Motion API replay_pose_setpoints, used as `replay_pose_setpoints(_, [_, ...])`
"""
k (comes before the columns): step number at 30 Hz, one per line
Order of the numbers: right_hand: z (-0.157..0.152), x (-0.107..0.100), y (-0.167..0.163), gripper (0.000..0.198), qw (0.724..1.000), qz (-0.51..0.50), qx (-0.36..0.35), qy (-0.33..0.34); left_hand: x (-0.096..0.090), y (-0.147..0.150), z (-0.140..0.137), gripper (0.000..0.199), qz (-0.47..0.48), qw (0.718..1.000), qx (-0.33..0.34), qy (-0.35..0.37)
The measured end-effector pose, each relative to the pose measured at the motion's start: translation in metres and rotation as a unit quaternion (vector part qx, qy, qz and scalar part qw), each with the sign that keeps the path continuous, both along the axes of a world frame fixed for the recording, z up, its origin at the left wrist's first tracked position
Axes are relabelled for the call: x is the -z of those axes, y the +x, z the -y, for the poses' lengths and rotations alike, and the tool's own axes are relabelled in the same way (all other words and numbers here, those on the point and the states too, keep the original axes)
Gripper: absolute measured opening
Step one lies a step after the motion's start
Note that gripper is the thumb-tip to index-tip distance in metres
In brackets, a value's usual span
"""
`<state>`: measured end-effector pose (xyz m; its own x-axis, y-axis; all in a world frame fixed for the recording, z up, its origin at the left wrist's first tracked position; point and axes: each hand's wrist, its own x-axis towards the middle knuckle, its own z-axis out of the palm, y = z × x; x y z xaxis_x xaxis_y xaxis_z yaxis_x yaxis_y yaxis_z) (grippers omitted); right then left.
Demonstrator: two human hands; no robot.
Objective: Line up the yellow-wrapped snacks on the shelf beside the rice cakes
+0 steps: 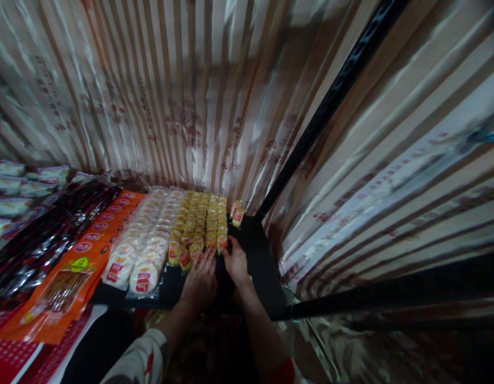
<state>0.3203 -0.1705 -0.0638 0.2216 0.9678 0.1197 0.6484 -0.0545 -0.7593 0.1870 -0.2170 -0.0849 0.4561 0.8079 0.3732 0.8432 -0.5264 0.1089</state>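
Rows of small yellow snack packets (199, 216) stand packed together on a black shelf (257, 256). My left hand (201, 280) lies at the near end of these rows, its fingers stretched over the front packets. At the right-hand row, my right hand (236, 260) has its thumb and fingers bent around the front packet (222, 242), touching it; part of the grip is hidden. Two loose packets (237, 214) sit apart at the back right of the shelf.
Left of the yellow rows lie round white crackers in clear wrap (145, 274), orange snack bags (69, 282) and dark shiny packs (58, 229). Striped plastic sheeting (199, 96) hangs behind. A black metal post (319, 122) rises at the shelf's right corner.
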Motion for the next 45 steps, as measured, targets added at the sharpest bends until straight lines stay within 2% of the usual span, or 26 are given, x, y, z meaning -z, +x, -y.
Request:
replay_pose_setpoints(7, [-0.002, 0.000, 0.002, 0.026, 1.000, -0.022, 0.011, 0.018, 0.001, 0.000, 0.000, 0.045, 0.011, 1.000, 0.002, -0.004])
replay_pose_setpoints(13, [-0.005, -0.003, -0.002, 0.022, 0.999, -0.016, 0.014, 0.037, 0.001, 0.000, 0.000, 0.046, 0.015, 1.000, 0.006, -0.012])
replay_pose_setpoints(19, [-0.002, 0.002, -0.007, 0.032, 0.997, 0.010, 0.042, 0.058, 0.002, 0.000, -0.001, 0.047, 0.005, 1.000, 0.003, -0.018])
replay_pose_setpoints(23, [0.002, 0.007, -0.011, 0.038, 0.996, 0.061, 0.060, 0.038, 0.004, 0.000, -0.002, 0.046, -0.005, 1.000, 0.000, -0.026])
replay_pose_setpoints(32, [-0.001, 0.008, -0.014, 0.041, 0.994, 0.060, 0.081, 0.034, 0.004, -0.001, -0.001, 0.047, -0.008, 1.000, 0.014, -0.008])
replay_pose_setpoints(40, [-0.002, 0.010, -0.011, 0.041, 0.997, 0.045, 0.066, 0.003, 0.006, -0.001, 0.001, 0.043, 0.041, 0.999, 0.024, 0.023])
replay_pose_setpoints(45, [-0.002, 0.013, -0.010, 0.041, 0.997, 0.051, 0.061, 0.008, 0.003, -0.001, 0.001, 0.043, 0.037, 0.998, 0.036, 0.026])
